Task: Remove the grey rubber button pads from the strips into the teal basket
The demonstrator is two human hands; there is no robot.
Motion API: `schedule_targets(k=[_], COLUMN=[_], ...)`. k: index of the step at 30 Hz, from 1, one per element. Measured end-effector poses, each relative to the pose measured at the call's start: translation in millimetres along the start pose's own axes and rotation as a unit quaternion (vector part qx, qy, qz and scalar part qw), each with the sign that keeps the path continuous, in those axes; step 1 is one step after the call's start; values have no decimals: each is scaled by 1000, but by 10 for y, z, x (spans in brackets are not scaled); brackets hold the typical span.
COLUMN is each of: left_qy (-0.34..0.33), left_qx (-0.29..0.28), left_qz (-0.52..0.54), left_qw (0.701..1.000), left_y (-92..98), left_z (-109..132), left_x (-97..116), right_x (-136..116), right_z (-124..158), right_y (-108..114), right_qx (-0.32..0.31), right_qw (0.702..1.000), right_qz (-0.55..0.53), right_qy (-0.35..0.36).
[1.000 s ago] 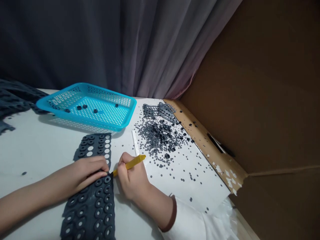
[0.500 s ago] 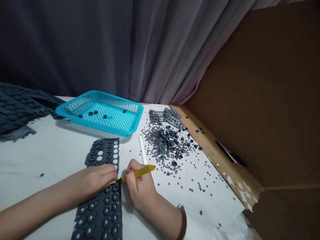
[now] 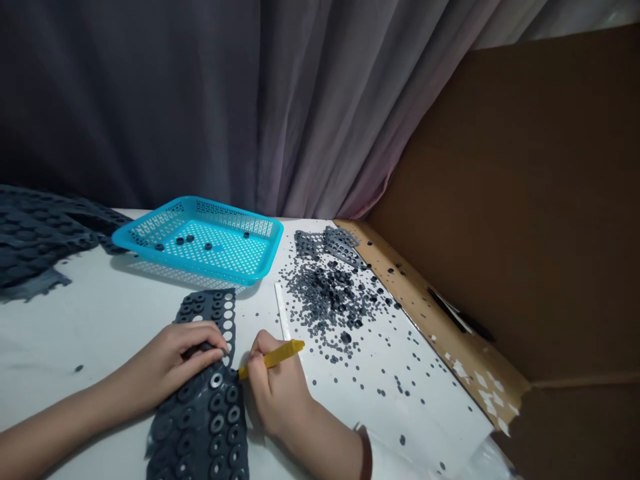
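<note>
Left hand: my left hand [image 3: 175, 363] lies palm-down on the dark rubber sheet [image 3: 205, 417], fingers stretched out flat and pressing on it, gripping nothing.
Right hand: my right hand [image 3: 277, 393] has its fingers pinched around the yellow tool [image 3: 274, 357], held like a pen.
Tool tip: it points left and meets the sheet's right edge, just beside my left fingertips.
Sheet: it lies flat on the white table [image 3: 75, 313] in front of me, covered in rows of rings; several holes near its far end show white.
Basket: the blue basket [image 3: 270, 245] stands beyond the sheet, with a few dark rings [image 3: 183, 239] inside.
Scraps: a pile of small dark bits [image 3: 330, 293] is scattered over white paper [image 3: 400, 353], right of my hands.
Left edge: more dark sheets [image 3: 35, 233] are heaped there.
Right side: a cardboard wall [image 3: 525, 220].
</note>
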State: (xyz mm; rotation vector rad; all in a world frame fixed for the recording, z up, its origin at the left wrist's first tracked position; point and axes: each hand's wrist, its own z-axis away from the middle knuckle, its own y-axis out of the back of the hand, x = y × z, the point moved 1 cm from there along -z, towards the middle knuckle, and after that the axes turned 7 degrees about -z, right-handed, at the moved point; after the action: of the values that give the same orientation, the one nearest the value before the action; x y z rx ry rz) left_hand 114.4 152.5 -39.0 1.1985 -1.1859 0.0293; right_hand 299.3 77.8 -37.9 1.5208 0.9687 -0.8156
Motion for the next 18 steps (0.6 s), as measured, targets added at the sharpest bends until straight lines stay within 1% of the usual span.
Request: schedule_targets(k=[4, 7, 18], left_qy=[52, 78, 138], left_qx=[-19, -26, 10], left_qz=[1, 10, 70], left_qw=[998, 997, 988], left_y=[-11, -25, -34], left_z=[-35, -41, -53], left_x=[-26, -43, -62], right_x=[8, 15, 3], right_z=[2, 5, 1], right_y=[-20, -31, -2], right_qx=[8, 11, -3], right_qw=[1000, 1000, 1000], right_qz=[5, 12, 8], right_qy=[6, 17, 20])
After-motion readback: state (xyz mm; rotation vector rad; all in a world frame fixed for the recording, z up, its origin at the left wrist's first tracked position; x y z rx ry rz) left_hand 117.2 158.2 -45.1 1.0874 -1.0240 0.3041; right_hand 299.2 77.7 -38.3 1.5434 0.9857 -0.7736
